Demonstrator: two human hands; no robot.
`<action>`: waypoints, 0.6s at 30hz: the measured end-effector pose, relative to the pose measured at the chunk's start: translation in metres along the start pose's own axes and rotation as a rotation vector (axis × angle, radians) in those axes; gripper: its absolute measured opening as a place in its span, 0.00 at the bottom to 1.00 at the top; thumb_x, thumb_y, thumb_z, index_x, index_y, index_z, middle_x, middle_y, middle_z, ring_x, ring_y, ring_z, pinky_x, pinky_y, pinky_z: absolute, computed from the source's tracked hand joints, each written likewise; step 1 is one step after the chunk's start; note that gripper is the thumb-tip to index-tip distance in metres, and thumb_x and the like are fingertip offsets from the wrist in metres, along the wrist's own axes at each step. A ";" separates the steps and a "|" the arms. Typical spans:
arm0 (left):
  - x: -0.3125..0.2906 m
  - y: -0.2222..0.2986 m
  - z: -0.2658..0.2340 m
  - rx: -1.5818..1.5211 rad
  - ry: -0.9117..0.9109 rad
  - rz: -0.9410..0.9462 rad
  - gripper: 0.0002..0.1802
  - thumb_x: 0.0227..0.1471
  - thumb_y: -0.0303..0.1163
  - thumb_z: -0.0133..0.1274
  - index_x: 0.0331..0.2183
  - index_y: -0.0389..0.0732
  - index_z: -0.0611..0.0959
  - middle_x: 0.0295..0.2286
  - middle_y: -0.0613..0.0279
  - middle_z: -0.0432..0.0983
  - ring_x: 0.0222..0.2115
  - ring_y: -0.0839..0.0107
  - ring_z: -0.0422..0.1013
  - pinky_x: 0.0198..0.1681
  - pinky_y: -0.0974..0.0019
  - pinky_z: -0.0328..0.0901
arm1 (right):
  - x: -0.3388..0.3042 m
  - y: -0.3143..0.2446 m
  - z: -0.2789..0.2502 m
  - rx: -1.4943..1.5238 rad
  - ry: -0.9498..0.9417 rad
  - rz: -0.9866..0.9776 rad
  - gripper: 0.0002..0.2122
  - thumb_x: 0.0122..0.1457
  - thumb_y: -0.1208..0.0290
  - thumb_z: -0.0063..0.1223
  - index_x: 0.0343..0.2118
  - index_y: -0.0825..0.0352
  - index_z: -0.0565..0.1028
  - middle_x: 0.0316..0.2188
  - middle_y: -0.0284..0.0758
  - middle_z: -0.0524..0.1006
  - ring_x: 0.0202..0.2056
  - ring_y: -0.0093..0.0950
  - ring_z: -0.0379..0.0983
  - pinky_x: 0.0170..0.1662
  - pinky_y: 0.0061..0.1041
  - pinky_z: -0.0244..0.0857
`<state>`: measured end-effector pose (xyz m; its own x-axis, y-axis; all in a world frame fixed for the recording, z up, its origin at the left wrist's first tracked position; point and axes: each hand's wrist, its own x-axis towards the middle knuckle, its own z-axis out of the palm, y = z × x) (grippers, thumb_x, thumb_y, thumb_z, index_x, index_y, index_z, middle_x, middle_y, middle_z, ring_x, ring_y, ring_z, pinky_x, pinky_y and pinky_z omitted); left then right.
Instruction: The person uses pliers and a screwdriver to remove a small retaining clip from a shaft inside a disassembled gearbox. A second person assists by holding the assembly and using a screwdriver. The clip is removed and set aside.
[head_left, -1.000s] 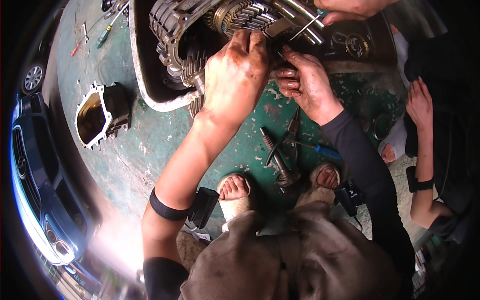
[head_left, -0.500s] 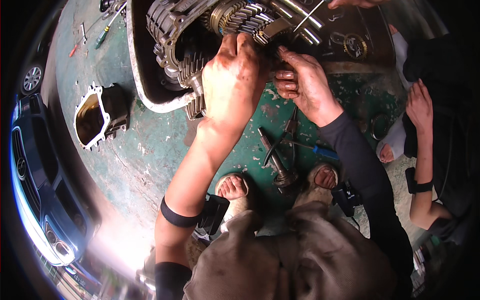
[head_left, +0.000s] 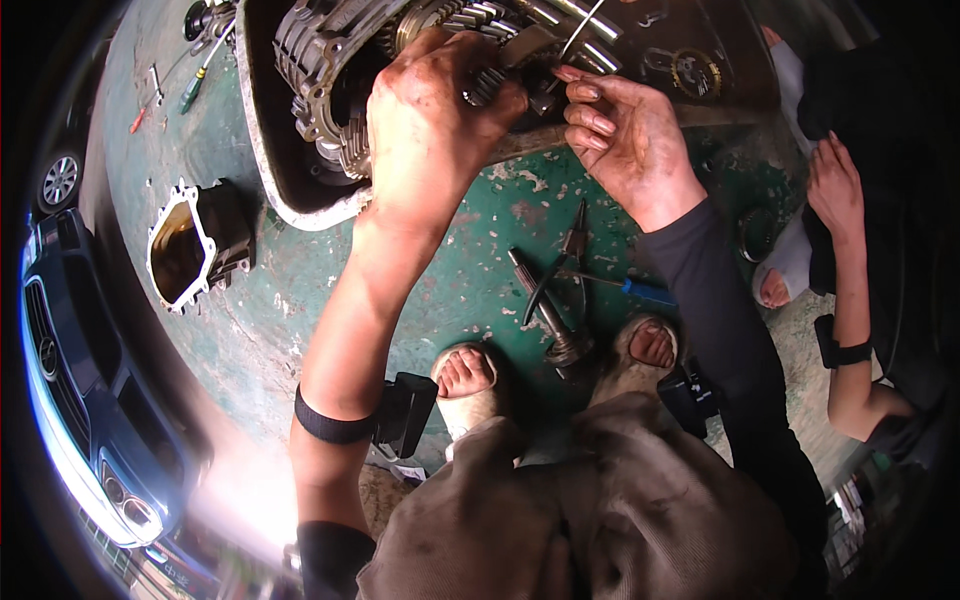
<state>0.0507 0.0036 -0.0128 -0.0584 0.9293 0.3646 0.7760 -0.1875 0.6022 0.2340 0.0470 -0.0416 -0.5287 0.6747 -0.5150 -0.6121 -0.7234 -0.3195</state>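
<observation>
My left hand [head_left: 425,115] is closed around a gear shaft, and its toothed end [head_left: 486,86] shows between thumb and fingers. The rest of the shaft is hidden by the hand. To its right, my right hand [head_left: 640,150] is palm up with fingers curled and thumb close to the index finger. Its fingertips are beside a dark part [head_left: 542,92]; whatever they pinch is too small to make out. Both hands are over the near rim of a metal tray [head_left: 310,215]. Inside it lie an open gearbox housing [head_left: 315,60] and several greasy gears and shafts.
A ring gear [head_left: 695,75] lies at the tray's right. On the green floor are a splined shaft [head_left: 545,310], pliers [head_left: 575,245], a blue-handled screwdriver [head_left: 648,292] and a housing cover [head_left: 235,235]. Another person [head_left: 840,200] crouches at right; a blue car [head_left: 90,370] stands at left.
My hands have moved apart, the left one leftward, the right one slightly rightward. The shaft's toothed end now shows in my left hand. The other person's hand at the top has mostly left view.
</observation>
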 end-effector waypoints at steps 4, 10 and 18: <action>-0.002 -0.001 0.004 0.006 0.030 -0.013 0.14 0.39 0.28 0.65 0.32 0.34 0.83 0.27 0.55 0.79 0.26 0.65 0.78 0.31 0.67 0.70 | 0.004 -0.010 0.000 0.374 -0.025 0.116 0.21 0.62 0.77 0.37 0.56 0.82 0.54 0.21 0.27 0.59 0.19 0.17 0.54 0.23 0.17 0.49; -0.012 0.006 0.008 -0.032 0.020 -0.189 0.12 0.38 0.31 0.63 0.24 0.34 0.79 0.26 0.49 0.75 0.25 0.52 0.74 0.29 0.57 0.69 | 0.007 -0.016 0.001 0.407 -0.077 0.185 0.10 0.58 0.79 0.40 0.38 0.82 0.64 0.19 0.27 0.60 0.17 0.16 0.53 0.22 0.16 0.47; -0.013 0.014 0.007 0.062 -0.063 -0.374 0.14 0.47 0.36 0.58 0.26 0.32 0.83 0.24 0.44 0.79 0.26 0.50 0.77 0.33 0.57 0.70 | -0.001 -0.013 0.014 0.122 -0.109 0.051 0.10 0.57 0.77 0.43 0.38 0.81 0.67 0.18 0.25 0.60 0.16 0.14 0.50 0.20 0.16 0.46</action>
<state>0.0666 -0.0093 -0.0139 -0.3077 0.9479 0.0824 0.7448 0.1861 0.6409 0.2340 0.0575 -0.0258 -0.6176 0.6543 -0.4363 -0.6460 -0.7385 -0.1932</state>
